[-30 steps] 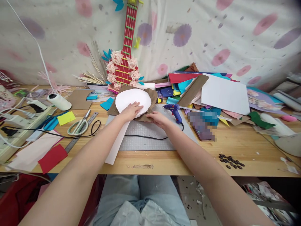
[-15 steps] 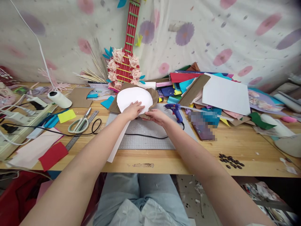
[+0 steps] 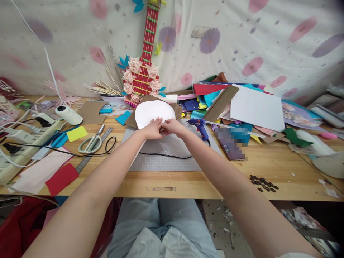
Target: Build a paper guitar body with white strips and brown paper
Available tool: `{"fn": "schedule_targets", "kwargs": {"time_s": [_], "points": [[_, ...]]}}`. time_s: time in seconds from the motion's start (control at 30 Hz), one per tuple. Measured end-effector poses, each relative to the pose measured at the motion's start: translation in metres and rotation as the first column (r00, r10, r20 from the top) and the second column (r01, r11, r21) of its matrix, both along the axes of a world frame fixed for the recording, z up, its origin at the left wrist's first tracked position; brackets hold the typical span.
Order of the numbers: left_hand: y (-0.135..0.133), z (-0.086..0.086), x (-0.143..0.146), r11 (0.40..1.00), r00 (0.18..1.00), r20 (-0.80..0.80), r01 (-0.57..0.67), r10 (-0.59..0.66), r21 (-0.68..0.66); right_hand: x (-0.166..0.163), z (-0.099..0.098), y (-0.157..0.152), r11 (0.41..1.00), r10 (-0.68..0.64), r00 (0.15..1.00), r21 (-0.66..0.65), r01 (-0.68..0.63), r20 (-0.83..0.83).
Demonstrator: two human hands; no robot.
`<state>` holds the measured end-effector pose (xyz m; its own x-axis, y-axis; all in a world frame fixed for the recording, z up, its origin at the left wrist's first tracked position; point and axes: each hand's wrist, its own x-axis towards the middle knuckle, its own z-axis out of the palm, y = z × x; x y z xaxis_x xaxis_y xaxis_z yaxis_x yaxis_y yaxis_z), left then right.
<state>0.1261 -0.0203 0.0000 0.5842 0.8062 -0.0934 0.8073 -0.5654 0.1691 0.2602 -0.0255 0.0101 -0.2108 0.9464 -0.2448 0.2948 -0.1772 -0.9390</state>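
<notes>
A rounded white piece of board [image 3: 153,110] rests over a sheet of brown paper [image 3: 131,118], whose edges stick out around it. My left hand [image 3: 153,129] lies on the near edge of the white piece, fingers stretched out and holding it down. Beside it, my right hand [image 3: 173,126] is closed in a pinch on the near edge of the brown paper, folded up against the white piece. The pinched spot is mostly hidden by the fingers. Under both is a grey cutting mat [image 3: 166,163]. A blue glue gun [image 3: 200,128] lies to the right of my hands.
Scissors [image 3: 91,143] and a metal ruler [image 3: 83,165] lie to the left, near a power strip [image 3: 29,143]. A red paper guitar [image 3: 145,79] leans at the back. Right are a phone [image 3: 231,147], black oval pieces [image 3: 264,183] and a white board [image 3: 256,107].
My right hand has moved left and slightly up along the near edge, folding the brown paper in close to my left hand. The left hand stays on the white piece.
</notes>
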Motion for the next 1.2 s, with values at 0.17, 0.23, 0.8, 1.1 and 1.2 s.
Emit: {"fn": "schedule_targets", "kwargs": {"time_s": [0.17,0.23,0.8,1.1,1.2], "points": [[-0.005,-0.018,0.002,0.977,0.992,0.109,-0.09,0.07,0.192,0.011,0.004,0.001,0.986,0.109,0.993,0.122,-0.113,0.045],[-0.005,-0.023,0.003,0.972,0.991,0.112,-0.096,0.073,0.215,0.019,0.006,0.002,0.969,0.131,0.985,0.197,-0.152,0.115],[-0.008,-0.013,-0.026,1.0,0.971,0.239,0.007,-0.003,-0.016,0.042,-0.024,0.003,0.55,0.004,0.702,0.585,-0.596,0.712],[-0.003,-0.014,-0.026,0.999,0.96,0.278,-0.004,0.013,-0.034,0.038,-0.022,-0.004,0.588,-0.064,0.676,0.575,-0.569,0.734],[-0.007,-0.013,-0.025,0.999,0.964,0.265,-0.017,0.027,-0.039,0.033,-0.024,-0.008,0.55,-0.094,0.661,0.592,-0.589,0.745]]}}
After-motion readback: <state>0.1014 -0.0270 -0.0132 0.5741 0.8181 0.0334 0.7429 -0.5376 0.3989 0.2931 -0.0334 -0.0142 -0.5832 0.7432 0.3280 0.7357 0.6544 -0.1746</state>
